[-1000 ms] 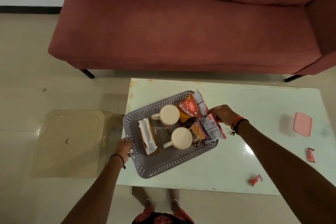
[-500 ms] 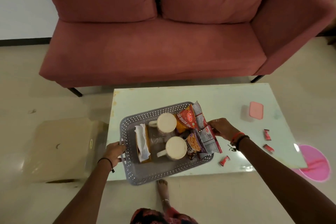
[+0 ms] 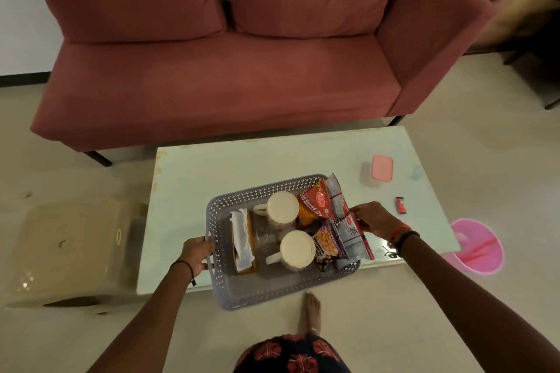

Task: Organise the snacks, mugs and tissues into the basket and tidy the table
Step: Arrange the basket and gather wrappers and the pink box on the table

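Since mugs [image 3: 283,206] make basket [image 3: 257,189] heavy and breakable, thin plastic likely flexes: left hand [image 3: 198,254] grips left handle, right hand [image 3: 374,219] clasps right rim by packets [image 3: 315,206]; keep level.

A home living room, seen from above. A dusty-red fabric two-seat sofa [image 3: 227,85] stands on a pale glossy tiled floor [image 3: 469,145], with a low white rectangular coffee table [image 3: 212,169] just in front and a beige plastic stool [image 3: 69,245] beside it. A person's bare foot [image 3: 310,312] rests on the floor.
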Demonstrator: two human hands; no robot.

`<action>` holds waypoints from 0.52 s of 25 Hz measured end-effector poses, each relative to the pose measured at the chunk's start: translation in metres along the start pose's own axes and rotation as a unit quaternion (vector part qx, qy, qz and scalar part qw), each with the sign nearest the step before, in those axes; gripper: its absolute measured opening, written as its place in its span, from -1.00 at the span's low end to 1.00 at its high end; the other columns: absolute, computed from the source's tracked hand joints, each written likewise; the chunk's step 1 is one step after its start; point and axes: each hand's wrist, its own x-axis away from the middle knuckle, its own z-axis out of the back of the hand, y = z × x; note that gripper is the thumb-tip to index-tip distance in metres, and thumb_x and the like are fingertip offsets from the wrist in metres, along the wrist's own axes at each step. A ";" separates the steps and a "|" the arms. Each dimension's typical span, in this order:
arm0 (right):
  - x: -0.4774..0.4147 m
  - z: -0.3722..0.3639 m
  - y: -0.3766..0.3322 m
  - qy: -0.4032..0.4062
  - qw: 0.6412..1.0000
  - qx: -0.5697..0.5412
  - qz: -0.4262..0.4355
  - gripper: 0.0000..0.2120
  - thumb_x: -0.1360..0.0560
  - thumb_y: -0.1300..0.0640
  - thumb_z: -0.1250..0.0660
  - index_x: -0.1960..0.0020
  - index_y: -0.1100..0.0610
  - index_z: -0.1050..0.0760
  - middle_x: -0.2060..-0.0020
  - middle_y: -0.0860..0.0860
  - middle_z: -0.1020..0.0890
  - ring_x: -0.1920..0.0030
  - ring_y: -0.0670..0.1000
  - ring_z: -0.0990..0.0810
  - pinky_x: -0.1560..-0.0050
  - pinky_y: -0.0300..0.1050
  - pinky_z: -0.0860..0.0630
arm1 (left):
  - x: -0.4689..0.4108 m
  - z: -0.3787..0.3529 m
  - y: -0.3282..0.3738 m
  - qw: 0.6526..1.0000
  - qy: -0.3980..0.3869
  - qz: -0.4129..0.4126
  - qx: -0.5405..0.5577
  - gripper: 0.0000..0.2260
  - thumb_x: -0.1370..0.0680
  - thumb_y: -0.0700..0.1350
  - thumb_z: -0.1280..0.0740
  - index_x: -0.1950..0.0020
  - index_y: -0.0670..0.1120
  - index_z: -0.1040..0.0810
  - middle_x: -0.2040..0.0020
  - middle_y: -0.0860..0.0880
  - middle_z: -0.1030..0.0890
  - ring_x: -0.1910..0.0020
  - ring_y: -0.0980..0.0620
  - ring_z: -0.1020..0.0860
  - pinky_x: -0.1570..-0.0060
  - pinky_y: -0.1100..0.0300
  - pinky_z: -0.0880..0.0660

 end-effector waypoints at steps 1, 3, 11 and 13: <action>-0.004 0.009 0.005 0.008 1.000 0.000 -0.005 -0.76 -0.54 0.42 -0.18 -0.17 0.48 -0.48 0.17 0.19 -0.60 0.23 0.10 -0.56 0.13 -0.10 -0.57 | -0.001 -0.010 0.000 1.000 -0.003 0.002 -0.008 -0.81 -0.50 -0.42 -0.21 -0.05 -0.26 -0.53 0.21 -0.13 -0.51 0.04 -0.16 -0.45 0.02 -0.05 -0.47; -0.015 0.025 0.011 0.021 1.000 0.002 -0.009 -0.77 -0.54 0.42 -0.19 -0.14 0.49 -0.50 0.10 0.24 -0.61 0.22 0.11 -0.58 0.08 -0.06 -0.56 | -0.005 -0.030 0.003 1.000 -0.010 0.003 -0.021 -0.79 -0.50 -0.42 -0.22 -0.09 -0.27 -0.53 0.10 -0.17 -0.53 0.01 -0.15 -0.45 -0.03 -0.06 -0.46; -0.083 0.077 0.012 0.044 0.998 0.028 -0.018 -0.78 -0.52 0.42 -0.19 -0.07 0.44 -0.56 0.20 0.19 -0.62 0.28 0.09 -0.57 0.13 -0.05 -0.58 | -0.049 -0.106 0.017 0.997 0.026 -0.008 -0.075 -0.79 -0.49 -0.32 -0.31 -0.11 -0.28 -0.57 0.01 -0.18 -0.56 0.01 -0.14 -0.48 -0.05 -0.08 -0.48; -0.104 0.083 0.011 0.056 0.998 0.024 -0.020 -0.79 -0.51 0.41 -0.20 -0.05 0.43 -0.58 0.19 0.22 -0.64 0.25 0.12 -0.58 0.04 0.06 -0.60 | -0.065 -0.121 0.023 0.997 0.039 -0.016 -0.067 -0.82 -0.50 -0.29 -0.33 -0.09 -0.26 -0.58 0.02 -0.19 -0.57 0.02 -0.15 -0.51 -0.05 -0.06 -0.52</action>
